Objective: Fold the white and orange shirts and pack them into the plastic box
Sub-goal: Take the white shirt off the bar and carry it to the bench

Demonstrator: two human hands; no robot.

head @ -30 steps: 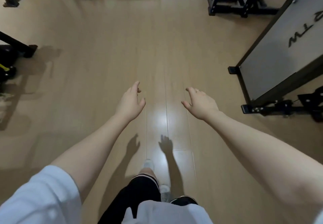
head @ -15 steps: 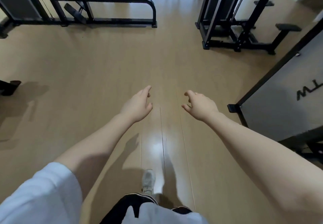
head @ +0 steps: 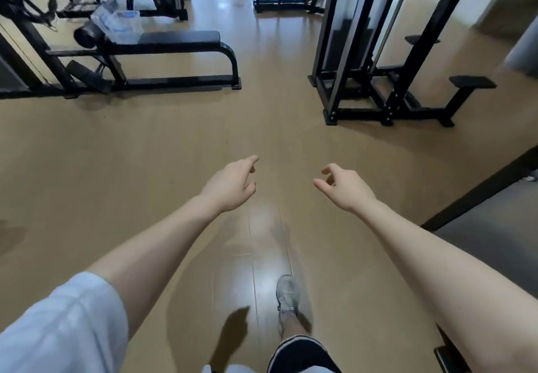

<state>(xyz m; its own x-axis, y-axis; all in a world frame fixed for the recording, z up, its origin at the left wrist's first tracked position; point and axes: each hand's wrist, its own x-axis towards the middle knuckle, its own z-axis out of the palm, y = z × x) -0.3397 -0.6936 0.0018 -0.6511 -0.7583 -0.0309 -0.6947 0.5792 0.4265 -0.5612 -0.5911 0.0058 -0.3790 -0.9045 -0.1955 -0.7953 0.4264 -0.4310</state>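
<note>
Over a tan wooden floor (head: 145, 169), a clear box (head: 118, 22) is seen on the black counter (head: 174, 38) far left. Both the left hand (head: 230, 185) and right hand (head: 346, 188) are held out with fingers released. More gym equipment has come into view than before.

Clear plastic box (head: 118, 23) sitting far left on desk (head: 174, 39); contents blurring, too small to tell. Shirts not showing. Left grip (head: 231, 182) and right grip (head: 343, 186) showing backs only, palms facing away. Forearms running off bottom edge. Grey shoe (head: 286, 294) smearing with motion blur; other foot hiding. Grey panel (head: 495, 241) running off right edge. Black machine (head: 20, 6) cutting off at left edge.
</note>
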